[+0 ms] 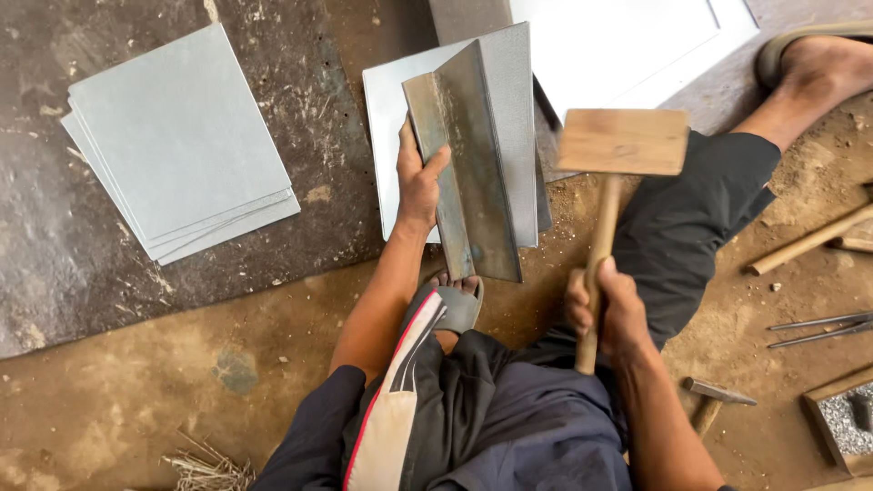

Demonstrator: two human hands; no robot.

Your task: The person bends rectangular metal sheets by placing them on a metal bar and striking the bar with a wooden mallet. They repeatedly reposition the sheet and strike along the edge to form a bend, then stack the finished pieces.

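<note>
My left hand (pixel 418 182) grips the left side of a rusty steel angle bar (pixel 473 173) that lies over a grey metal sheet (pixel 511 109) on the ground. The sheet looks bent up along the bar's right side. My right hand (pixel 607 309) is closed around the wooden handle of a mallet (pixel 623 141), whose blocky wooden head hangs raised just to the right of the sheet. My sandalled foot (pixel 459 300) rests at the near end of the bar.
A stack of flat grey sheets (pixel 177 136) lies to the left on a dark mat. A white panel (pixel 627 41) lies behind. At the right are a wooden stick (pixel 805 244), thin metal rods (pixel 818 329), a small hammer (pixel 714 393) and a wooden box (pixel 841 418).
</note>
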